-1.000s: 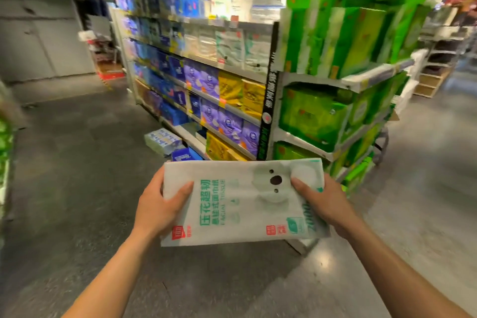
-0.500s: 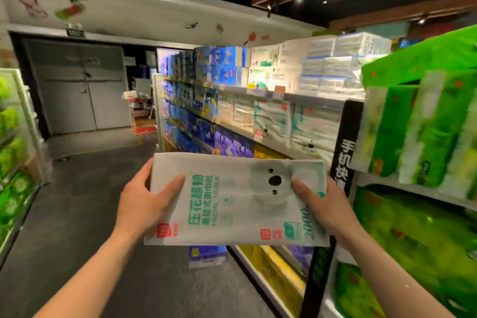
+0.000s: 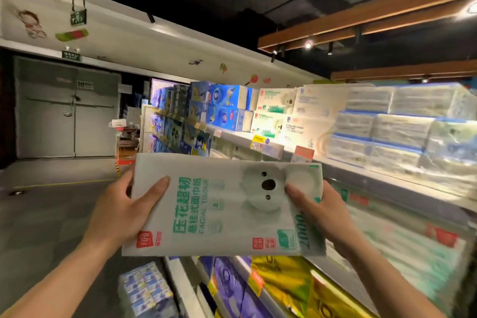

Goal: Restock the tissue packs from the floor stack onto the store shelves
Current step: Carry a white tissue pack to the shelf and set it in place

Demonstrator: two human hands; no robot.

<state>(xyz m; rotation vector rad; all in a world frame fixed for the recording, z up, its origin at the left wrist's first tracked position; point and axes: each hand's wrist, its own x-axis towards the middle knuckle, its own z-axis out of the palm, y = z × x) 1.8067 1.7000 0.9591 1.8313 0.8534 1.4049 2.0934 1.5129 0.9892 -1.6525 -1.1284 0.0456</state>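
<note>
Tissue pack (image 3: 222, 214) lifted, its top edge near the shelf front (image 3: 229, 133).

One tissue pack (image 3: 222, 209) is near you. Two matching koala packs (image 3: 276, 102) sit far off, one blue bundle (image 3: 144, 289) near left.

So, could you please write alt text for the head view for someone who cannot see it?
A person's left hand and right hand grip the two ends of a white koala-print tissue pack, held before store shelves where matching packs sit on top.
</note>
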